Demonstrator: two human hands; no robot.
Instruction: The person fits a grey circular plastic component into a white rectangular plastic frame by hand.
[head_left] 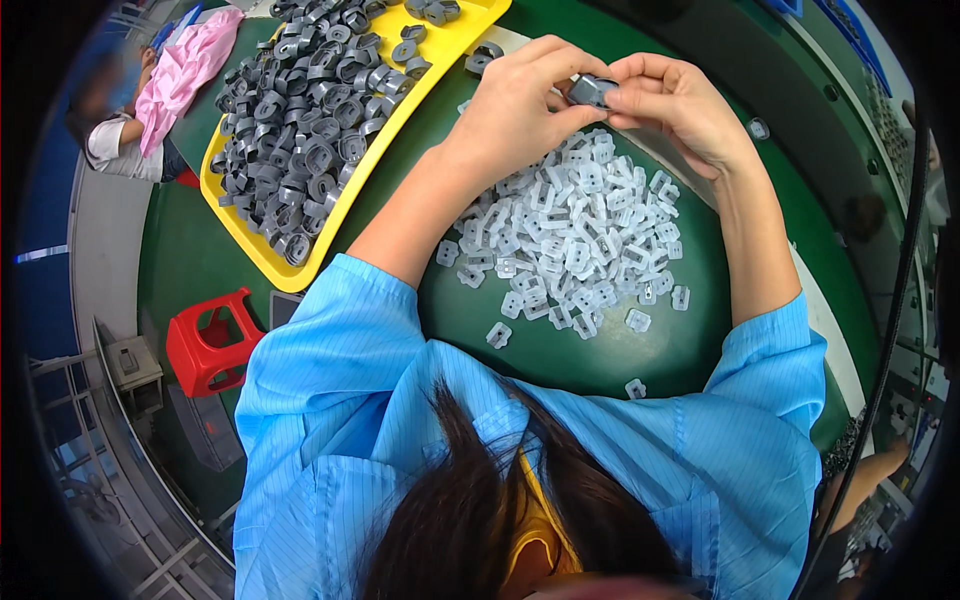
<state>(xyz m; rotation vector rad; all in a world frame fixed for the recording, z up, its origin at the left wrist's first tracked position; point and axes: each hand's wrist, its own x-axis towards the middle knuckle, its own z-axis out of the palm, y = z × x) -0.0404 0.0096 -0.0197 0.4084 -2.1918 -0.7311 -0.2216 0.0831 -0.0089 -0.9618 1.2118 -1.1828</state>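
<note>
Both my hands meet at the far side of the green table [690, 345], around one dark grey plastic housing [590, 91]. My left hand [520, 105] pinches the housing between thumb and fingers from the left. From the right, my right hand [675, 105] has its thumb and fingertips closed on the same part. Whether a smaller piece is between the fingertips, I cannot tell. Just below my hands lies a loose heap of small translucent white plastic pieces [575, 235], with several strays around it.
A yellow tray [330, 238] piled with grey housings [310, 120] stands to the left. A couple of grey housings [484, 57] lie beside its right edge. A red plastic stool [212, 342] is at lower left. Another person with pink cloth [185, 75] sits at upper left.
</note>
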